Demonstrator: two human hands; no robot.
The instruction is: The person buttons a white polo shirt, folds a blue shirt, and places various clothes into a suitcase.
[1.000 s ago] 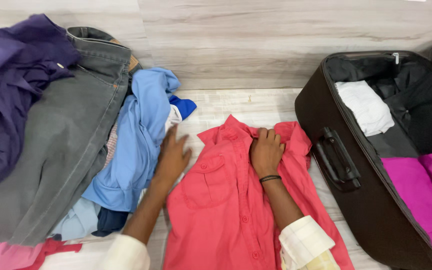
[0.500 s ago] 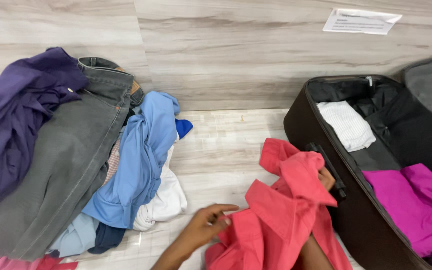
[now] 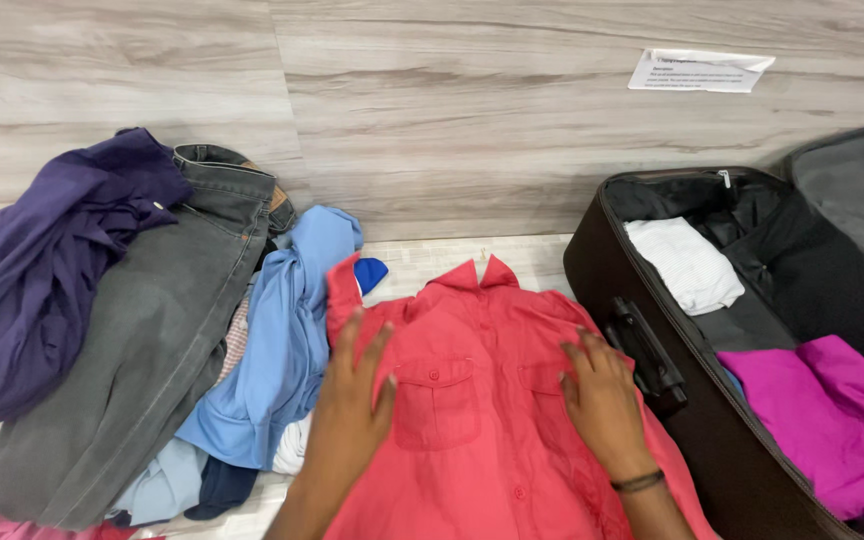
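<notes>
A red button-up shirt (image 3: 482,400) lies spread flat on the pale wood floor, collar pointing away from me, two chest pockets showing. My left hand (image 3: 352,400) rests flat on its left side with fingers spread, beside the left pocket. My right hand (image 3: 604,400), with a dark band at the wrist, presses flat on the shirt's right side, close to the suitcase handle. Neither hand grips the cloth.
An open black suitcase (image 3: 642,330) stands at the right with a white folded garment (image 3: 684,262) and a magenta garment (image 3: 822,410) inside. At the left lies a heap of clothes: grey jeans (image 3: 142,340), a purple garment (image 3: 32,270), a light blue shirt (image 3: 287,330). A sheet of paper (image 3: 700,70) lies on the floor behind.
The red shirt was bunched up and lifted in my right hand half a second ago; now it lies spread flat with both hands pressed on it.
</notes>
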